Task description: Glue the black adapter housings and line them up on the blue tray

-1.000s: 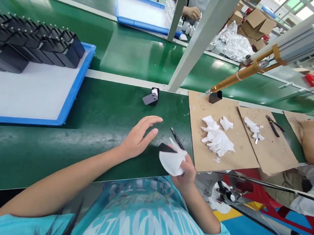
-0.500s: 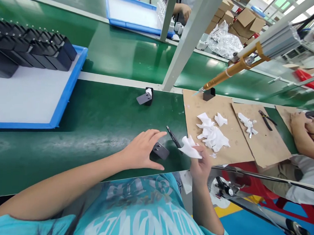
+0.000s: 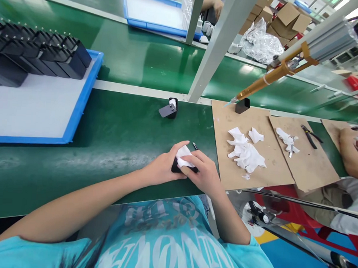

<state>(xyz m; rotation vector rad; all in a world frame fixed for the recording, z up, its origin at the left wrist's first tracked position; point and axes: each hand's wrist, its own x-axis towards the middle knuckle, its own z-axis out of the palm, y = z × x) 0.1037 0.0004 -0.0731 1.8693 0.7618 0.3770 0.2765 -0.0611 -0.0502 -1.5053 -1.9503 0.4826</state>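
Observation:
My left hand [image 3: 163,167] is closed round the left side of a small black box-like part [image 3: 176,166] near the table's front edge. A crumpled white cloth [image 3: 184,153] lies over that part, pinched in the fingers of my right hand [image 3: 203,169]. Between them, my hands and the cloth hide most of the part. Just beyond my right fingers, the tip of a black pen-like tool [image 3: 194,145] shows. Farther back stands another small black box [image 3: 173,114] with white material inside and a dark flat plate [image 3: 167,110] leaning across it.
More white cloth pieces [image 3: 248,157] lie on cardboard [image 3: 268,173] to the right, below a gold-coloured dispenser [image 3: 256,87] and a black box [image 3: 243,106]. Pliers [image 3: 310,137] lie farther right, near a co-worker's hands [image 3: 349,143]. A blue-edged tray [image 3: 74,118] holds several black boxes at left.
My right hand has moved left with the white cloth and brought it onto the black part. My left hand has closed round the part. The view has shifted slightly.

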